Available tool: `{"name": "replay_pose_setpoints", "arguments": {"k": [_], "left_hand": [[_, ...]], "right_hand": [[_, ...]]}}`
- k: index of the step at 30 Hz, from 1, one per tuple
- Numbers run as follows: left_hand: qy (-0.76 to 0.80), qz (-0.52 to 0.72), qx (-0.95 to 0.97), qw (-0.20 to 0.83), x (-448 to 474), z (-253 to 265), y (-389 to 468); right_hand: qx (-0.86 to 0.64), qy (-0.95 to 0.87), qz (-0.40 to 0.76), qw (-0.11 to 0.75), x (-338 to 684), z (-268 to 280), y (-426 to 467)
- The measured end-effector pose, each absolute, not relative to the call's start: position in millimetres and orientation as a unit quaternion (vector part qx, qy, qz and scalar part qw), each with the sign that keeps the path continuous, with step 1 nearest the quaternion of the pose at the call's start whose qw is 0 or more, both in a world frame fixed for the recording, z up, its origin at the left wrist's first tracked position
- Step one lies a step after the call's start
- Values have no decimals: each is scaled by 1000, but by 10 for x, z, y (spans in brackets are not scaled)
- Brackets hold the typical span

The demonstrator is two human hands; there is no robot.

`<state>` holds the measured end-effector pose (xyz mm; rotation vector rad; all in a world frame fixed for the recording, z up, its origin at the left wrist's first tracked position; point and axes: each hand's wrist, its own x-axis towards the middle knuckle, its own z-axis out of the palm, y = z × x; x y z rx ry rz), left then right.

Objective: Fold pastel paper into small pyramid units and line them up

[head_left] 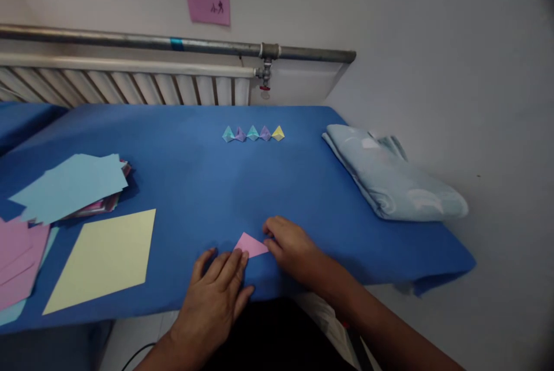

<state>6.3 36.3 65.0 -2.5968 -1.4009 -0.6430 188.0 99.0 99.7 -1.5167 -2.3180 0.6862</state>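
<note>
A small piece of pink paper [250,244], folded to a triangle, lies on the blue-covered table close to its front edge. My left hand [215,290] rests over its left part, fingers stretched out and fingertips pressing it down. At the right corner my right hand [289,244] has thumb and fingers curled together in a pinch on the paper's tip. The left end of the paper is hidden under my fingers. Farther back stands a row of several small folded paper shapes [253,133] in blue, purple and yellow.
On the left are a stack of light blue sheets [78,183], a large yellow sheet [106,258] and pink sheets [21,261]. A folded pale blue blanket [389,177] lies at the right edge. Behind the table runs a radiator [164,87] with a pipe above.
</note>
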Motion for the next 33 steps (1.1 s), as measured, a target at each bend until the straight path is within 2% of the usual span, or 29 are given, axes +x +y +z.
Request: {"name": "replay_pose_setpoints", "arguments": {"k": [7, 13, 17, 23, 26, 28, 31, 33], "left_hand": [[-478, -204, -849, 95, 84, 555, 234], [-455, -242, -850, 104, -40, 502, 83], [-462, -291, -833, 88, -301, 439, -47], [-521, -376, -764, 64, -598, 288, -220], [-530, -441, -724, -15, -565, 315, -188], [-580, -499, -630, -131, -478, 397, -116], [-600, -549, -463, -353, -305, 582, 19], [-568, -552, -420, -443, -197, 721, 91]], "right_hand": [[-527, -817, 223, 67, 1635, 1153, 915], [-560, -795, 225, 68, 1602, 1234, 909], [-580, -774, 239, 90, 1585, 1219, 878], [-586, -735, 290, 179, 1501, 1142, 687], [-571, -710, 341, 232, 1513, 1092, 654], [-566, -686, 366, 273, 1544, 1068, 666], [-537, -519, 539, 389, 1579, 1075, 663], [-490, -403, 637, 438, 1575, 1109, 617]]}}
